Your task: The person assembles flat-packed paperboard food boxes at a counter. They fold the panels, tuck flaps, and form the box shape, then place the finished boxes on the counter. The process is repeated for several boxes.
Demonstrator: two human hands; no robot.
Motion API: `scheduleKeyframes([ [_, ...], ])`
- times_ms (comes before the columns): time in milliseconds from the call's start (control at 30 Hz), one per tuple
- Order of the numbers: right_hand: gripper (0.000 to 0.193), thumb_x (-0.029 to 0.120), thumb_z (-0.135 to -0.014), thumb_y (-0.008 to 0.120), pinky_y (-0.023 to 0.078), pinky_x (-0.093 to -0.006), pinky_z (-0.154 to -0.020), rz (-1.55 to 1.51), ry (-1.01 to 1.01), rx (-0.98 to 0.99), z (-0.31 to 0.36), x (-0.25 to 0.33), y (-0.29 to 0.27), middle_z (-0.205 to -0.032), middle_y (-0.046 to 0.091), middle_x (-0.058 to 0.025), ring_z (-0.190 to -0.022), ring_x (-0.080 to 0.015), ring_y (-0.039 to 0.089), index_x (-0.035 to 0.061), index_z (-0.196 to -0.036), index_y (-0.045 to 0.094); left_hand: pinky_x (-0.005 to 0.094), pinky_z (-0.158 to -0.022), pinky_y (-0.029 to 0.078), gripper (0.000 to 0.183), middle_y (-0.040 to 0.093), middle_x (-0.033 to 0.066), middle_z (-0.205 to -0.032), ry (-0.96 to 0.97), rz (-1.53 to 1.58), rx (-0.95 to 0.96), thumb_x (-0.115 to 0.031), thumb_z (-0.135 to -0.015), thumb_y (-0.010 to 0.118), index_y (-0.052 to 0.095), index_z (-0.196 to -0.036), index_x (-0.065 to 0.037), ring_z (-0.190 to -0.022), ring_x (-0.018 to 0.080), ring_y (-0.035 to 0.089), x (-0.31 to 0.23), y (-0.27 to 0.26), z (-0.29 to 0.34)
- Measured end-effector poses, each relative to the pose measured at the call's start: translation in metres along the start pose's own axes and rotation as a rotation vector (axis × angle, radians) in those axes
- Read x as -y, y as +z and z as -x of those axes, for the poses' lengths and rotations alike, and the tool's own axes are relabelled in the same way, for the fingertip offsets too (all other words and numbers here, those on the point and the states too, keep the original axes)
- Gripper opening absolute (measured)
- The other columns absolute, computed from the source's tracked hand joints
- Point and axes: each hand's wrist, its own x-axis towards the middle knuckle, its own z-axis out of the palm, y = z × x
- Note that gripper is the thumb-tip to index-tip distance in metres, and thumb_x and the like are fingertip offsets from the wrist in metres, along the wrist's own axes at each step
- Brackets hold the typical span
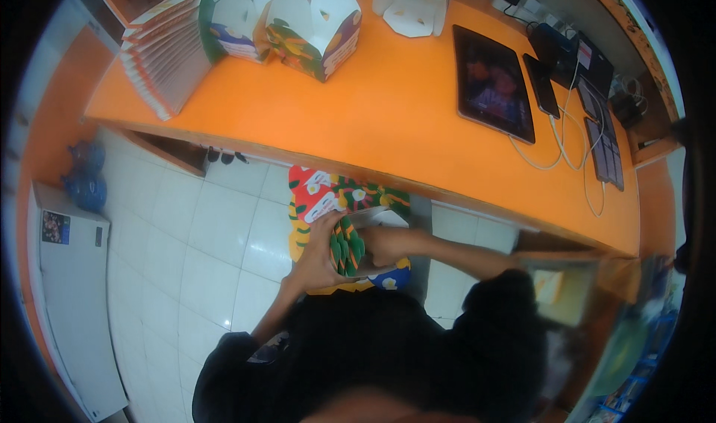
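Below the table's front edge, over my lap, I hold a set of nested paper food cartons (347, 248); several green and orange patterned flaps overlap on their left side, and white inner walls show. My left hand (316, 257) wraps round the left side of the cartons. Reaching in from the right, my right hand (384, 244) is down inside the carton opening with its fingers curled; what they grip, if anything, is hidden. Colourful printed cardboard (317, 193) in red, yellow, green and blue lies beneath the cartons and sticks out around them.
On the orange table (373, 110) stand open patterned cartons (313, 39), a leaning stack of flat cartons (168, 69) and another nested set (414, 9). A tablet (494, 84), phones (541, 85) and charging cables lie at the right. A white fridge (78, 304) stands left.
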Motion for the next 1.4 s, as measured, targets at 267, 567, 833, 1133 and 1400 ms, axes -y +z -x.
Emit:
scheduleKeyframes([
  [267,0.033,0.014,-0.076,0.064,0.047,-0.0415,-0.086,0.095,-0.119,0.092,-0.025,-0.028,0.029,-0.105,0.063,-0.0241,-0.1,-0.0364,0.061,0.0003,-0.106,0.062,0.0455,-0.107,0.033,0.11,0.036,0.0208,-0.134,0.021,-0.032,0.041,-0.031,-0.052,0.091,0.029,-0.14,-0.007,-0.128,0.0404,0.035,0.005,0.003,-0.007],
  [567,0.033,0.014,-0.078,0.064,0.048,-0.043,-0.084,0.044,-0.15,-0.029,-0.026,-0.018,0.039,-0.1,0.063,-0.0254,-0.096,-0.0384,0.062,-0.0008,-0.106,0.061,0.0448,-0.11,0.031,0.119,0.031,0.0224,-0.14,-0.071,0.109,0.078,-0.031,-0.049,0.092,0.024,-0.142,-0.005,-0.133,0.0394,0.031,0.017,-0.004,-0.002],
  [833,0.042,0.002,-0.074,0.059,0.05,-0.0437,-0.079,0.117,0.105,0.168,-0.017,0.005,0.016,-0.104,0.063,-0.0242,-0.097,-0.0353,0.063,0.0008,-0.115,0.057,0.0425,-0.11,0.032,0.116,0.035,0.0221,-0.139,0.04,-0.008,0.052,-0.029,-0.051,0.093,0.026,-0.142,-0.004,-0.132,0.0369,0.035,0.0,-0.013,-0.005],
  [1133,0.034,0.019,-0.088,0.061,0.047,-0.0391,-0.089,0.028,-0.474,-0.537,0.072,0.08,-0.11,-0.105,0.061,-0.0109,-0.1,-0.028,0.06,0.0082,-0.121,0.055,0.0414,-0.107,0.038,0.118,0.039,0.0217,-0.135,-0.136,0.17,-0.05,-0.025,-0.053,0.093,0.016,-0.14,-0.003,-0.126,0.0337,0.044,0.017,-0.024,0.011],
  [1400,0.068,0.025,-0.081,0.071,0.043,-0.0417,-0.094,0.327,-0.626,-1.263,0.007,0.111,-0.2,-0.119,0.056,-0.019,-0.108,-0.0339,0.055,0.0069,-0.137,0.037,0.0434,-0.109,0.036,0.123,0.038,0.0215,-0.136,-0.121,0.166,-0.047,-0.023,-0.054,0.093,0.007,-0.14,-0.006,-0.13,0.0338,0.041,0.027,-0.008,0.007],
])
